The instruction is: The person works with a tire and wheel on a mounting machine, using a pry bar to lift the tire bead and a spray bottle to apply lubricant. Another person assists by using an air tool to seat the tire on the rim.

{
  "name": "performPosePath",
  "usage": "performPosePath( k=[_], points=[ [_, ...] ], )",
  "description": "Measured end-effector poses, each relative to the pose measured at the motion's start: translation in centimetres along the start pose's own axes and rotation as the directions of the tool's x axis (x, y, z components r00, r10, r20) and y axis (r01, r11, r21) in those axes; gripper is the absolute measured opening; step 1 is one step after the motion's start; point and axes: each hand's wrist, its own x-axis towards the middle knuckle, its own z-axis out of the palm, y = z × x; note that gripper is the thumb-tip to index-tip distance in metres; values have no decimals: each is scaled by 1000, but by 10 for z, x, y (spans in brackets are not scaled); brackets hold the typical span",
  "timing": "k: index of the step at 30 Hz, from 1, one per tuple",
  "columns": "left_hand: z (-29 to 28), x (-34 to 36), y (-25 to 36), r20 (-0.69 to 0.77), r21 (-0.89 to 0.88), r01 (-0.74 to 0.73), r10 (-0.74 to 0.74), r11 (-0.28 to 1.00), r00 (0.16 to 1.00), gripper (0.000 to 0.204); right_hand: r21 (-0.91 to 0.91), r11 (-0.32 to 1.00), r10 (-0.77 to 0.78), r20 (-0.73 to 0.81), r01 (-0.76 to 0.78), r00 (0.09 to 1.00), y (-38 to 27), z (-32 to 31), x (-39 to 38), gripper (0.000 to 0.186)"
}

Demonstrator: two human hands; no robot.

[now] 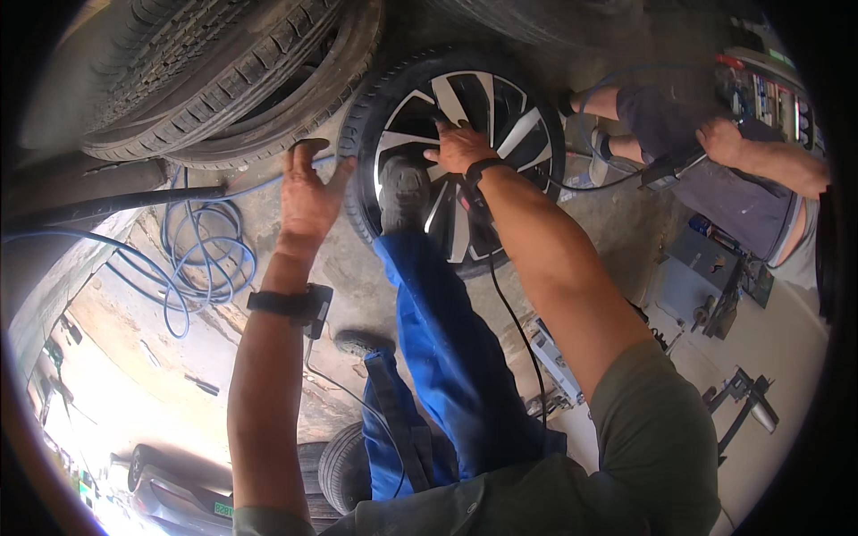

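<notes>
A wheel (536, 143) with a black tyre and a black-and-silver alloy rim is in front of me. My shoe (404, 192), below a blue trouser leg, overlaps the wheel's near left side. My right hand (462, 147) is over the rim's spokes, fingers apart, with nothing visible in it; whether the fingertips touch is unclear. Just left of the tyre, my left hand (308, 195) is open, with its thumb close to the tread and dark, dirty fingertips. Both wrists carry dark bands with thin cables.
Large tyres (241, 98) lean at the upper left. Blue hose (210, 255) lies coiled on the floor. At right, another person's hand (719, 143) is near a dark tool with a hose. A grey box (697, 272), further tyres (347, 469) and a car (179, 491) stand around me.
</notes>
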Motion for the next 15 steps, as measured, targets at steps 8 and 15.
performPosePath(
  k=[8,15],
  points=[
    [-266,-442,-100,-11,542,592,-699,597,715,35,644,754,397,-291,-129,870,100,186,-324,29],
    [-318,-675,0,41,567,644,-798,514,601,37,667,672,602,-238,-322,762,128,238,-581,29]
  ],
)
